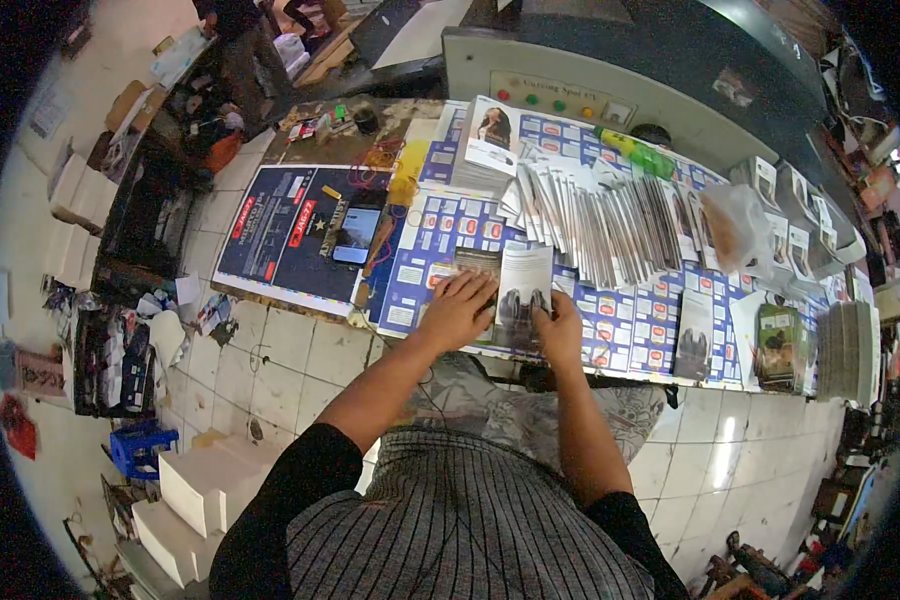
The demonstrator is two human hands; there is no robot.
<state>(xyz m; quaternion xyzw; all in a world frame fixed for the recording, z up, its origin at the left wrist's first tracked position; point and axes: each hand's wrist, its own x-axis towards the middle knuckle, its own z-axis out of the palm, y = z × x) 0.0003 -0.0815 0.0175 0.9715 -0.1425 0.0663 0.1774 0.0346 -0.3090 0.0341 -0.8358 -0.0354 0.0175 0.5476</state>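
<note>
A narrow printed leaflet (526,272), white at the top with a dark picture below, lies upright before me on the table. My right hand (561,326) grips its right edge, thumb on top. Fingers stretched out, my left hand (460,308) rests flat at the leaflet's left side, over a darker printed piece (478,260) that it partly covers. Beyond my hands fans a long row of folded leaflets (595,220), overlapping one another. To its left stands a neat stack of leaflets (488,150) with a portrait on top.
Blue printed sheets (420,225) cover the table. A phone (356,236) lies on dark sheets at left. On the right are a clear plastic bag (740,228), more leaflet bundles (795,245), a single leaflet (694,335) and a tall paper stack (846,350). A green bottle (638,152) lies behind.
</note>
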